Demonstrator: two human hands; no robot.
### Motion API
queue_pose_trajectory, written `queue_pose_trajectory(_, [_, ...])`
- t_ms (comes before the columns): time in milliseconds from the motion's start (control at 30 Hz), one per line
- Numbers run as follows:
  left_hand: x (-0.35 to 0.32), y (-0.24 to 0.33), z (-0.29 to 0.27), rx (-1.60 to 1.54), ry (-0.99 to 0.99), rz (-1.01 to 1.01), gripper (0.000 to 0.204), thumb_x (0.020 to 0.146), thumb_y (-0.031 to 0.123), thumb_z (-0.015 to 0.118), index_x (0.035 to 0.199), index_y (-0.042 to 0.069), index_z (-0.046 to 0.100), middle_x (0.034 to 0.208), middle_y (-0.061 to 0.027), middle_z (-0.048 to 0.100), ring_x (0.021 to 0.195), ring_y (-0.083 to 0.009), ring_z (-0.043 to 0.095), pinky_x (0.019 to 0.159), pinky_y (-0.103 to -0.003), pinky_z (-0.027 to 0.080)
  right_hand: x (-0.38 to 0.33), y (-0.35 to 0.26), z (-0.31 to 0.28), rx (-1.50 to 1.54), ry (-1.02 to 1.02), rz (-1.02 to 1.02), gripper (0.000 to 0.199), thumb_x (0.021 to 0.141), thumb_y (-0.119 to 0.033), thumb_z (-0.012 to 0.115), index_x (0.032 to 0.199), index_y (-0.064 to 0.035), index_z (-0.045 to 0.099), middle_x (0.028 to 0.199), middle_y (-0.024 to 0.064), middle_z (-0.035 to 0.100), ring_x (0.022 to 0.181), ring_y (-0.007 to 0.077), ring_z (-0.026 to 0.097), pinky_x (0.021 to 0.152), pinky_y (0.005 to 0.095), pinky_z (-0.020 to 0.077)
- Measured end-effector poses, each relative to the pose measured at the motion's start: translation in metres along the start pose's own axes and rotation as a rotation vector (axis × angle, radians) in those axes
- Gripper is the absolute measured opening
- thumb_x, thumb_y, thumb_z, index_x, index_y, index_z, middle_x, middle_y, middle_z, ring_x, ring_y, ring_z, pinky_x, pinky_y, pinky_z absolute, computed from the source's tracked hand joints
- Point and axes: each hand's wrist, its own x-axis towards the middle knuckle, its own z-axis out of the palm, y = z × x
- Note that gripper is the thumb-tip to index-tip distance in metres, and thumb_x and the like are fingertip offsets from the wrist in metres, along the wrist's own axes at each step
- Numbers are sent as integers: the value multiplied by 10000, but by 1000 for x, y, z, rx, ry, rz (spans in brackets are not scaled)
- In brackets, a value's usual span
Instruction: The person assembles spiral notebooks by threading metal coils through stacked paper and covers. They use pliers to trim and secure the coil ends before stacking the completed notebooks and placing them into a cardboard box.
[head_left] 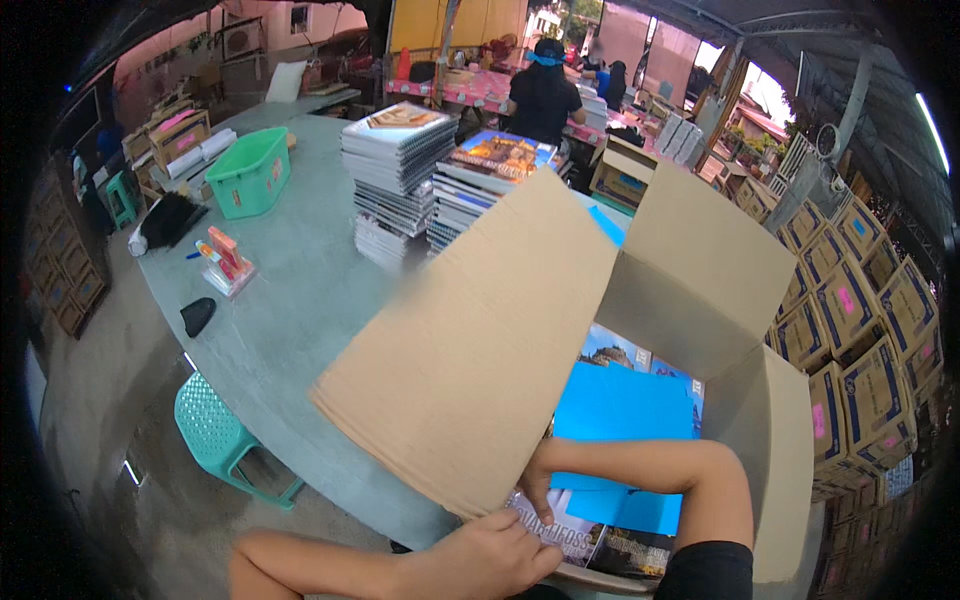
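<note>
An open cardboard box (pixel 720 430) stands in front of me, its large left flap (pixel 480 340) spread out over the table. Inside lie glossy printed books (pixel 550 530), with bright blue sheets (pixel 625 410) on top of some of them. My right hand (pixel 538 485) reaches into the box along its left side, fingers stretched down against a book; the flap partly covers this hand. At the near left corner, my left hand (pixel 490 555) has its fingers curled on the box's edge by the base of the flap.
Tall stacks of spiral-bound books (pixel 395 170) stand on the grey table (pixel 300 330) beyond the flap. A green plastic bin (pixel 250 172), small items and a dark pouch (pixel 198 316) sit to the left. A green stool (pixel 215 425) is below. Stacked cartons (pixel 850 300) line the right; people sit farther back.
</note>
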Motion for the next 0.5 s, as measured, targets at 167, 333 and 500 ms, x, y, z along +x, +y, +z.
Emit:
queue_pose_trajectory(167, [-8,-3,7,54,-137,-44,84,761,176,511,756,100,476,649,-27,489,661,-170,556,762,-292,445,-52,-20,-29,19,-84,50,777,490,-415,832,1137,-57,594,1068,139,639,1044,286,592,838,417,474])
queue_pose_trajectory(333, [-7,0,4,67,-146,-30,93,777,184,505,762,96,478,647,-32,485,669,-172,560,791,-300,446,-101,-45,-42,-7,67,108,807,538,-413,805,1219,-77,532,1210,111,540,1143,262,504,912,396,425])
queue_pose_trajectory(500, [-5,-2,6,54,-163,-20,98,784,189,503,766,95,479,649,-31,483,668,-169,557,793,-301,445,-115,-52,-55,-27,-74,159,859,599,-437,760,1314,-86,439,1390,92,388,1242,245,400,936,398,389])
